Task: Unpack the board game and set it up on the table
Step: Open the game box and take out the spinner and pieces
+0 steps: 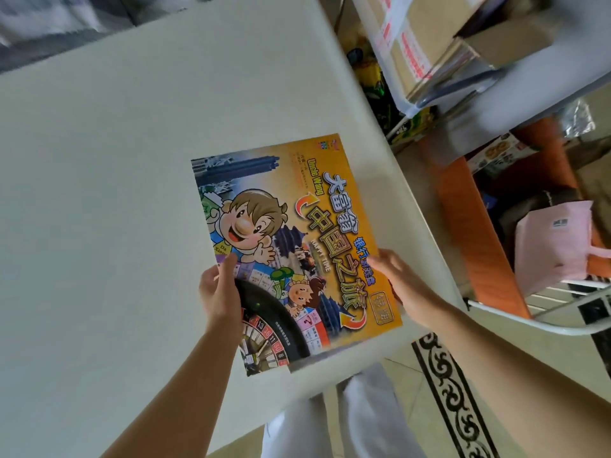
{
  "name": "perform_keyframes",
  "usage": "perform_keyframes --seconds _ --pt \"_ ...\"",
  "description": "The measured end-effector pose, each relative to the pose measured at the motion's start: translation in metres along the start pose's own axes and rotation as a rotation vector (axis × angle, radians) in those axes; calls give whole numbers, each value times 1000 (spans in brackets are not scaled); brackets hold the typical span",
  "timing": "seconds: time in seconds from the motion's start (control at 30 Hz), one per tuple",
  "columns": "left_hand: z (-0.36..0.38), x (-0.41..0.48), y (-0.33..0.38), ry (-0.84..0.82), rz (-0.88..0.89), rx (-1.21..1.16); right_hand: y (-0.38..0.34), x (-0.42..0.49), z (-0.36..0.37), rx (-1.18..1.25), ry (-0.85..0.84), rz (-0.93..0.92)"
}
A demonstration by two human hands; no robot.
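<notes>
so you're right at the start here, the board game box (287, 246) is shut with the lid on and nothing is unpacked yet. you've got it at the near right part of the white table (132, 160), picture side up, with its near corner hanging out past the table's edge. can't tell whether it's lying flat on the top or held just above it. your left hand (220, 294) grips the near left edge, thumb on the lid and the other fingers tucked under where i can't see them. your right hand (401, 282) holds the right edge, fingers curled along the side. i'd say the step is just placing the box. next move, i reckon: slide it further in toward the middle so it sits fully on the table, then shift both hands to the lid's sides and lift it straight up. keep it level, loose bits inside might spill.
</notes>
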State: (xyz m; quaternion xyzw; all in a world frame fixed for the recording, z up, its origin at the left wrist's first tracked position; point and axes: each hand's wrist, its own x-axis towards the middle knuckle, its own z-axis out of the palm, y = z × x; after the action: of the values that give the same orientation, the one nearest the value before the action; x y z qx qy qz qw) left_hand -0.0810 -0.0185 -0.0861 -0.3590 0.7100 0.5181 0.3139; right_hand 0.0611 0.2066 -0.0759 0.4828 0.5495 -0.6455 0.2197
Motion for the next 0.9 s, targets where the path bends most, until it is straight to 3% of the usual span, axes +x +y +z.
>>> perform_keyframes --seconds 0.17,0.33,0.53,0.63,0.73,0.9 --pt "10 -2 61 28 95 -44 -53 0 -16 -128 -237 -4" --pt "21 14 106 -49 236 29 -143 22 -10 8 -9 -290" --pt "58 17 150 -210 301 -34 -248 44 39 -294 156 -752" --pt "74 27 164 -295 297 -30 -254 72 69 -549 182 -874" --pt "87 39 169 -367 198 -31 -232 97 88 -735 190 -885" --pt "106 66 168 -407 23 30 -196 121 102 -773 92 -837"
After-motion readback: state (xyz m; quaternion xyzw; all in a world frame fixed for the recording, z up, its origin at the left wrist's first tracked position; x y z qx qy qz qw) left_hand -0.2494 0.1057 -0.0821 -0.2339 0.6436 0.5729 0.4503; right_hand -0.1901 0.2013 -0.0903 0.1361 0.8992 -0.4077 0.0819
